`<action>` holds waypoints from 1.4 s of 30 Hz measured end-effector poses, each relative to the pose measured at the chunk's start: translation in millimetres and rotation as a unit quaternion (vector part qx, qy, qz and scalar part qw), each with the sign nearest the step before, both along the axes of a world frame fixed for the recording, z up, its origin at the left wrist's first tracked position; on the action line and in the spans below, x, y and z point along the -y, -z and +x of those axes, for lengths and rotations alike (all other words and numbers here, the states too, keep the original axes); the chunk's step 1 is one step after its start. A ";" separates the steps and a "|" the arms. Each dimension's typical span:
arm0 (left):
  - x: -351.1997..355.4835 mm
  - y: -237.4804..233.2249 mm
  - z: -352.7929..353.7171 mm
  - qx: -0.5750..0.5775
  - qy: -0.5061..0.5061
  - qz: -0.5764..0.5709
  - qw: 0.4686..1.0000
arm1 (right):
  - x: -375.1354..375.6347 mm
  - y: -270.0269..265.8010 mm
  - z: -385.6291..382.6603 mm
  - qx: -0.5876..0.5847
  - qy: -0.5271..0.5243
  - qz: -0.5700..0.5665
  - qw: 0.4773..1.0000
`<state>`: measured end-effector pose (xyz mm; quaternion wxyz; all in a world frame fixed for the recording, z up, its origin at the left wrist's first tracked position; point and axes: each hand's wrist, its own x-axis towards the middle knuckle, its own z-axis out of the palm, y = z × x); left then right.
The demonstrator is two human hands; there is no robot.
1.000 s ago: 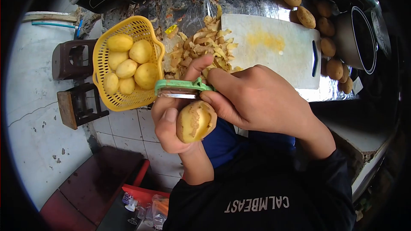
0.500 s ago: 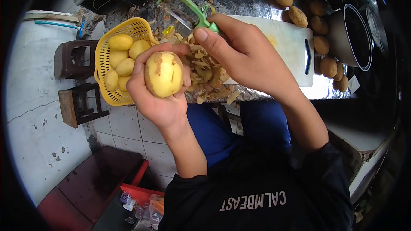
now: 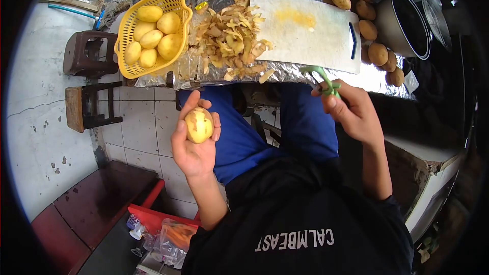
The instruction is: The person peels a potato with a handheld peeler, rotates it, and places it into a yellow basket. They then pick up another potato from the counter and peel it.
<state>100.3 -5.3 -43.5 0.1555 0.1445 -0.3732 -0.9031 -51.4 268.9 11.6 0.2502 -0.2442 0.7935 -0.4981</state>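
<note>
A mostly peeled potato (image 3: 199, 126) with brown patches of skin rests in my left hand (image 3: 196, 147), its fingers curled round it, above my lap. My right hand (image 3: 354, 109) grips a green peeler (image 3: 323, 78) near the table's front edge, apart from the potato. A heap of peelings (image 3: 229, 35) lies between the yellow basket (image 3: 122, 46), which holds several peeled potatoes (image 3: 151, 38), and the white cutting board (image 3: 305, 46). The board bears a yellow stain.
Several unpeeled potatoes (image 3: 378, 54) lie right of the board, beside a grey pot (image 3: 395, 25). Two stools (image 3: 84, 55) stand at the left. A red-edged surface with plastic bags (image 3: 173, 242) is at the lower left.
Both hands have drawn back toward my body and moved apart, the left with the potato, the right with the peeler. The peeling heap and board now show more fully.
</note>
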 end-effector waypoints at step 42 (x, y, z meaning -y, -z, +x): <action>-105.2 -28.2 33.8 0.156 0.018 -0.154 0.975 | 20.8 6.4 130.0 -0.268 -0.041 0.029 0.962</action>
